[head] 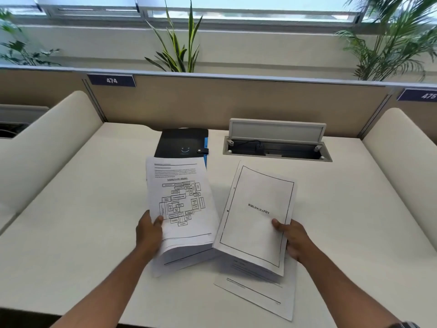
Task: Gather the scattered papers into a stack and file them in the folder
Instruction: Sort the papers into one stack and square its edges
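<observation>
Both forearms reach in from the bottom edge. Left hand [149, 229] pinches a sheaf of papers [181, 204] by its lower left edge, thumb on top, workflow diagram facing up. Right hand [292, 237] pinches the bibliography sheet [257, 214] at its lower right edge, thumb on the face. One loose sheet [257, 293] lies flat on the desk [71, 209] under them, near the front edge. Black folder [183, 143] sits behind, clasp closed, partly covered by the sheaf.

Risks: one-edge grips let the pages sag or fan out; merging could crumple corners; the desk sheet may get knocked off or forgotten; folder needs unclasping first.

Unclear: sheaf's page count, fingers under the paper, small print, a watch cut off at the right wrist.
</observation>
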`<move>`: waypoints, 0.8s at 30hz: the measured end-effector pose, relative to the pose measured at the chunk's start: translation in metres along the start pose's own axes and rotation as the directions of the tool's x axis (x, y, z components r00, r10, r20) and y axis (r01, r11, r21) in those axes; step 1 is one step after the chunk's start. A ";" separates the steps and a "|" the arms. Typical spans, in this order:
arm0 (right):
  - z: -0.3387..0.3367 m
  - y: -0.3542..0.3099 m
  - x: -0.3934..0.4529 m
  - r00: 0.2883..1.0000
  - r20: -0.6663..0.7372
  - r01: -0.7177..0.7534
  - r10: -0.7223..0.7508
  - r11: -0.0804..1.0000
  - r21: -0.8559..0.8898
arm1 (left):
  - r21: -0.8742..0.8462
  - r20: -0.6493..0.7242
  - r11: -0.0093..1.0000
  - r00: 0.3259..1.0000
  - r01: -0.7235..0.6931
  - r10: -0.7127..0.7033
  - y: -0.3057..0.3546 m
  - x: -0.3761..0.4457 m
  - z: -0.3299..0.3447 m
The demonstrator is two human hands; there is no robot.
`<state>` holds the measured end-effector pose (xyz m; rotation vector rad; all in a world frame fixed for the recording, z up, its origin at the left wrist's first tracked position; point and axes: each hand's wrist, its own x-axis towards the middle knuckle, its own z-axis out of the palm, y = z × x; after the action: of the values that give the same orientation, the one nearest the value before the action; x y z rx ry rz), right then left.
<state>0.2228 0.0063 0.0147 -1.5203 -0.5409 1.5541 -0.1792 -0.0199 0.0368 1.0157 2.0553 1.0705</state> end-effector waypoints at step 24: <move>0.044 -0.050 -0.042 0.971 0.122 0.173 -0.206 0.956 0.238 | -0.233 0.275 0.944 0.915 -0.233 0.294 0.092 -0.042 0.050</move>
<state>0.1891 0.0101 0.0856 -1.1548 -0.5556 1.5269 -0.0860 0.0001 0.0972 1.2936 1.5620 1.1409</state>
